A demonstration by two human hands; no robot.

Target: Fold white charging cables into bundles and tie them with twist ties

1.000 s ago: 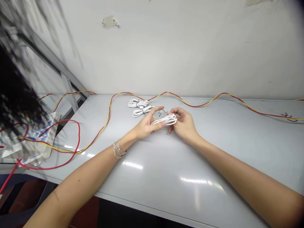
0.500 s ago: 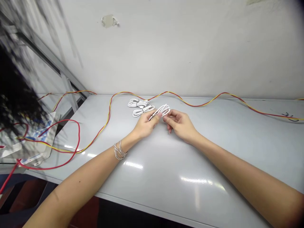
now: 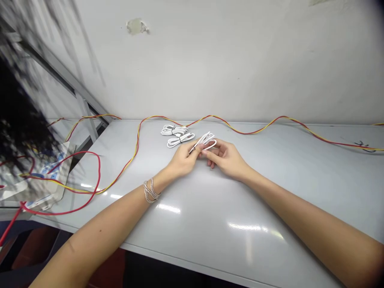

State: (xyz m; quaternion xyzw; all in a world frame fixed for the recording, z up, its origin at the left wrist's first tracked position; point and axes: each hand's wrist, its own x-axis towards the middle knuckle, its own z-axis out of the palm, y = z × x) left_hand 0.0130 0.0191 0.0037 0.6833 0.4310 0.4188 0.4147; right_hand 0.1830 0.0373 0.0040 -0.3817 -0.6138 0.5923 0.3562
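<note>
A coiled white cable (image 3: 207, 137), bound with a dark tie, is held just above the table near its back. My left hand (image 3: 181, 161) is closed around the tied end, thumb on top. At the coil's right end, the thumb and fingers of my right hand (image 3: 229, 160) pinch the loops; its other fingers curl underneath. The cable's plugs cannot be made out. Just behind my left hand, two more tied white cable bundles lie on the table: a front bundle (image 3: 177, 141) and a back bundle (image 3: 169, 130).
A twisted red-and-yellow wire (image 3: 247, 133) snakes along the back of the grey table (image 3: 210, 224) by the wall. At left are a looped red cable (image 3: 100, 172) and a white-and-blue panel (image 3: 64, 176), partly covered by dark strands. Small black ties (image 3: 364, 147) lie far right.
My right fingers have shifted slightly left, closer to my left thumb, and the coil's loops have spread a little on the right. The other bundles stay where they were.
</note>
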